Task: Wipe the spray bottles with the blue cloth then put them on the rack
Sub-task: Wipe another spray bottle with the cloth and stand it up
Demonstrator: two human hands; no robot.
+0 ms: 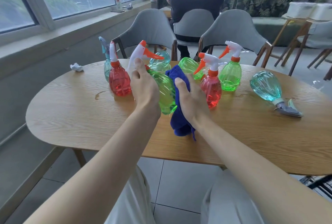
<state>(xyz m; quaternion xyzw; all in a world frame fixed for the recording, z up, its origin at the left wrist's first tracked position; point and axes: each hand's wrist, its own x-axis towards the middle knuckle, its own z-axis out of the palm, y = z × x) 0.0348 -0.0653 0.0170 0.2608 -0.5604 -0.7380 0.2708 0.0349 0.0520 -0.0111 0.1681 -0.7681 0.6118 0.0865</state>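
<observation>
Fingers (138, 65) of the left hand (143, 87) wrap the neck of a green spray bottle (165, 92), held up over the middle of the desk (80, 116) so every side can be reached. Meanwhile the right hand (191, 99) pinches the blue cloth (179, 121) against the bottle's side; its fingers are hidden, probably curled behind. The bottle's long axis is tilted, base toward the person, trigger head up and away, nozzle pointing right.

We record a green spray bottle (166, 91) tilted at centre, its white-and-orange head pointing far-left, with the blue cloth (179, 112) draped against its right side. A left red bottle (119, 81), a right red bottle (212, 91) and an upright green bottle (230, 75) stand around it. A teal bottle (265, 87) lies sideways at right.
</observation>
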